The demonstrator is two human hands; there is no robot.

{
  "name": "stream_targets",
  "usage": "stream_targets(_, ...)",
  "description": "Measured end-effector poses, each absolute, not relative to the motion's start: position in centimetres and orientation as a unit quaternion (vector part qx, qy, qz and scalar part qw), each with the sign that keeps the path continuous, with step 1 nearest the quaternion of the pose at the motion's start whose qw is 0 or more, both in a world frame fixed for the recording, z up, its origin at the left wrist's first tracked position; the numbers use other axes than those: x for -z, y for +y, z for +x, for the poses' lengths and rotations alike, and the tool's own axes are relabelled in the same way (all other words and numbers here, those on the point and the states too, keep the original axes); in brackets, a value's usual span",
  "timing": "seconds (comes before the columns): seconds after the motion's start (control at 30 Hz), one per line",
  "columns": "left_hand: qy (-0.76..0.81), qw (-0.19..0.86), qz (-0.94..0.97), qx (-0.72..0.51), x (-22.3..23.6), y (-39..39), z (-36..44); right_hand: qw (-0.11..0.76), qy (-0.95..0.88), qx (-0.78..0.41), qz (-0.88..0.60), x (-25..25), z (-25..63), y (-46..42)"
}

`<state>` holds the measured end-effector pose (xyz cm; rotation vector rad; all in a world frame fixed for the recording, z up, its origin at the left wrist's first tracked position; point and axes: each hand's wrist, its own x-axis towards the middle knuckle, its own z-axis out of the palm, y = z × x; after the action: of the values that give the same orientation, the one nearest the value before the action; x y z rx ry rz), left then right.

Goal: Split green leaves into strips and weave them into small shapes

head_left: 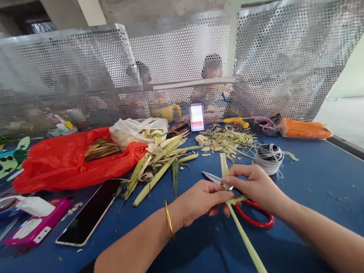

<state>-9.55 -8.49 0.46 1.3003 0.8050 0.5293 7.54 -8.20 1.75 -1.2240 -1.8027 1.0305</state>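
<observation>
Between both hands is a pale green strip of corn husk [244,230]; its long end runs down toward the front edge of the view and a short end sticks up above the fingers. My left hand [205,198], a gold bangle on its wrist, pinches the husk from the left. Thumb and fingers of my right hand [248,183] close on the upper part of the same strip. Beneath the hands lie red-handled scissors [259,225], blades pointing up and left, partly hidden. A ball of grey-white string [269,160] rests just beyond my right hand.
Husk strips [160,176] and a red plastic bag [63,161] lie left of centre. Husk scraps [230,139] are heaped behind the hands. A phone [89,215] and a purple power strip [37,225] are at left. A perforated metal screen [181,44] stands behind, with people beyond it.
</observation>
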Motion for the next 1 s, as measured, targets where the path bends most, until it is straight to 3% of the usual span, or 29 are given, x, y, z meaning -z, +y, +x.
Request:
stream_targets(0.23, 0.359, 0.718, 0.547, -0.237, 0.0, -9.5, -8.8, 0.419, -0.664, -0.367, -0.498, -0.1, 6.8, -8.8)
stream_targets(0.4, 0.369, 0.713, 0.544, -0.245, -0.4, -9.4, -8.9, 0.459, -0.675, -0.272, -0.509, 0.2, 7.0, -8.4)
stream_targets(0.53, 0.409, 0.709, 0.477, -0.321, -0.6, -8.6, -9.3, 0.55, -0.604, -0.227, -0.531, 0.0, 8.4, -6.4)
stream_targets(0.63, 0.403, 0.715, 0.447, -0.356, -0.3, -8.1, -9.4, 0.596, -0.451, -0.337, -0.572, 0.0, 8.9, -5.5)
stream_targets(0.8, 0.394, 0.718, 0.444, -0.363, 0.0, -8.1, -9.3, 0.438, -0.357, -0.691, -0.451, 0.2, 7.8, -6.8)
stream_targets(1.0, 0.434, 0.691, 0.469, -0.336, -0.1, -8.6, -8.9, 0.447, -0.357, -0.71, -0.41, 0.1, 7.0, -7.8)
